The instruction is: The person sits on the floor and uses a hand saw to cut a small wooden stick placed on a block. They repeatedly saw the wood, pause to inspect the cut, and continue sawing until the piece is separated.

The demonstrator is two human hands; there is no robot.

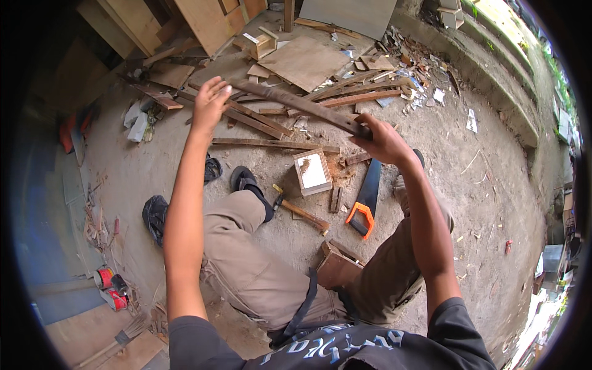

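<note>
A long dark wooden strip [296,105] is held up at a slant in front of me, its right end lower and nearer. My right hand [383,140] wraps round that near end. At the far end, the fingertips of my left hand [211,102] close on the strip; its tip looks slightly blurred. Below, a small wooden box [312,172] with a white panel stands on the ground. A hammer [302,213] with a wooden handle lies between my feet. To its right lies a handsaw [368,197] with an orange and black handle.
Loose wood strips [259,123] and a plywood sheet [305,63] litter the ground ahead. Another wooden box [339,265] sits between my legs. A black bag [155,219] and red cans [111,287] are at left. A concrete step [493,92] runs along the right.
</note>
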